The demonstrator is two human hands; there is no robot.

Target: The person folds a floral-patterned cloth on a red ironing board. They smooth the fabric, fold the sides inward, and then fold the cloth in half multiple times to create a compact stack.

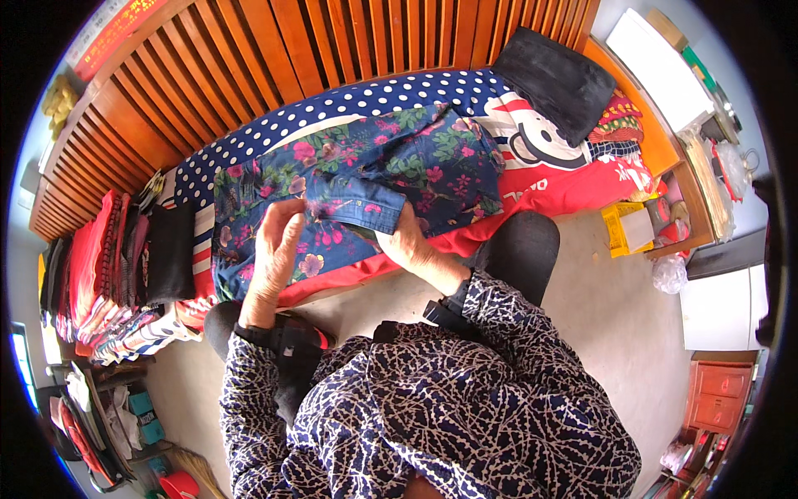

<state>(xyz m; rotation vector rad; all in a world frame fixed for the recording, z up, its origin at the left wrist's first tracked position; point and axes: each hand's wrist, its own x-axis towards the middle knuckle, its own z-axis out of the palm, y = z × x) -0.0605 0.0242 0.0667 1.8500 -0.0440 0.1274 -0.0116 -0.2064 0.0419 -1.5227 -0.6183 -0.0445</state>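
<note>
A dark blue denim garment [430, 150] printed with pink flowers and green leaves lies spread on the bed before me. My right hand [408, 243] grips the right end of a lifted blue denim band [365, 206], its fingers partly hidden beneath the cloth. At the band's other end is my left hand [278, 246], raised over the garment with its thumb up. The left fingertips meet the edge of the cloth, but whether they pinch it is unclear.
Folded clothes [100, 262] stand stacked at the bed's left end, beside a folded black cloth [171, 252]. Another black cloth [555, 81] lies at the upper right. A slatted wooden headboard [268, 50] borders the far side. A yellow basket [614, 231] sits right of my knee.
</note>
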